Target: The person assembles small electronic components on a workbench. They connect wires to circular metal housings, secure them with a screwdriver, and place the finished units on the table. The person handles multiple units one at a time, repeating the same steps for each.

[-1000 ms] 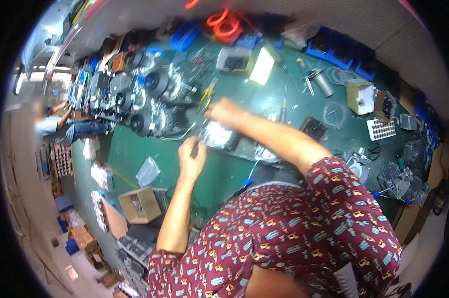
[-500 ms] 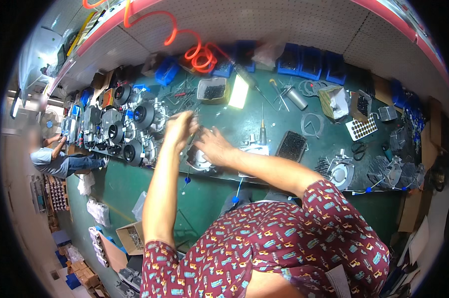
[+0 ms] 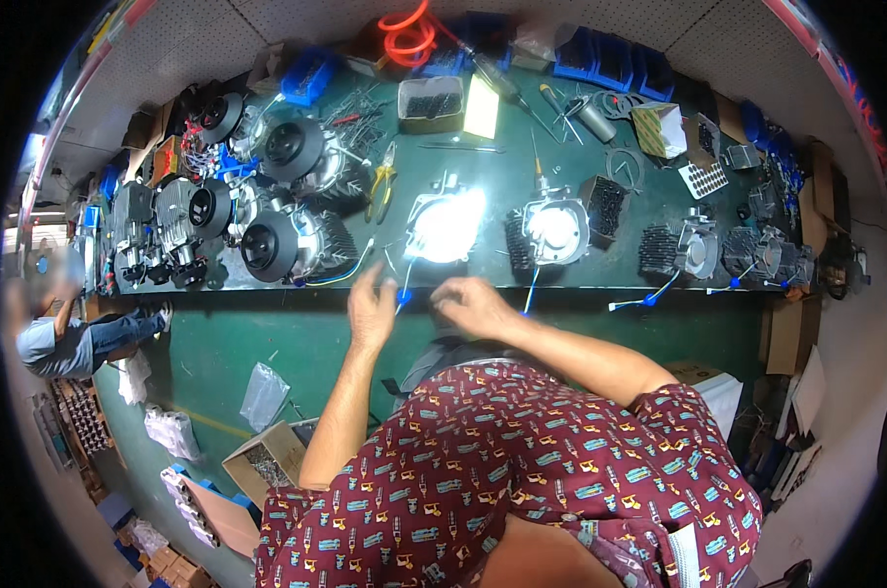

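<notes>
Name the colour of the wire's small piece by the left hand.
The small piece is blue; see the head view.

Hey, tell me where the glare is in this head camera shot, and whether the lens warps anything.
Head view: strong glare bleaches the metal part beyond the hands, hiding its surface detail; head view: the pink rail at upper right bows, and the corners go black; head view: the left hand and right hand remain readable.

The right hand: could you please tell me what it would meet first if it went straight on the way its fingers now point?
The right hand would probably meet the cable near its blue piece first, with the left hand just beyond; their relative heights are unclear.
</notes>
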Demonstrator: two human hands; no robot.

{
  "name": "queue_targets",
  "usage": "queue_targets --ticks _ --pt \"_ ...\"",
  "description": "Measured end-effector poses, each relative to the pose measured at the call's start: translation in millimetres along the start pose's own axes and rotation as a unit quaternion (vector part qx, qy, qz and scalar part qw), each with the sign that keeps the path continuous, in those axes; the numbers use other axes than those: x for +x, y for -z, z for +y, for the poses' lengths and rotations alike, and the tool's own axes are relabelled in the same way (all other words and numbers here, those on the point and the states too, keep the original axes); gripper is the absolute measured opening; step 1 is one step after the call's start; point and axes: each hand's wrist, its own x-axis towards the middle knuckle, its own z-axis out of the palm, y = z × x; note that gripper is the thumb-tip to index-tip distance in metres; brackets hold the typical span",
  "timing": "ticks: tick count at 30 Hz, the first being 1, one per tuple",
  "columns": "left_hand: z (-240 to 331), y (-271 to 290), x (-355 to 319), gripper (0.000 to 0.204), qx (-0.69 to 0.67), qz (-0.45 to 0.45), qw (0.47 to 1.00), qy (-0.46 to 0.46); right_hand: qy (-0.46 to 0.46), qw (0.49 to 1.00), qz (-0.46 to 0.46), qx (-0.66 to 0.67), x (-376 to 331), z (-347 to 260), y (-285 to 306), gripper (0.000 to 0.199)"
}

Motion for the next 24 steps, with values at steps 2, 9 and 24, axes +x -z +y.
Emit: queue_targets --ticks 2,9,24 --pt "-68.9 -19.8 -9.3 0.05 -0.129 -0.105 0.983 0.077 -0.146 0.985 -0.019 0.094 5.6 20.2 -40.3 0.029" --pt "-33.1 8.4 -8.0 0.03 -0.277 -0.264 0.903 0.197 -0.34 0.872 -0.008 0.353 24.1 18.3 -114.7 0.02" --pt "-10.7 -40.1 35.4 0.029 -0.28 -0.068 0.938 0.192 -0.119 0.948 -0.046 -0.293 2.6 -51.6 -82.1 0.041"
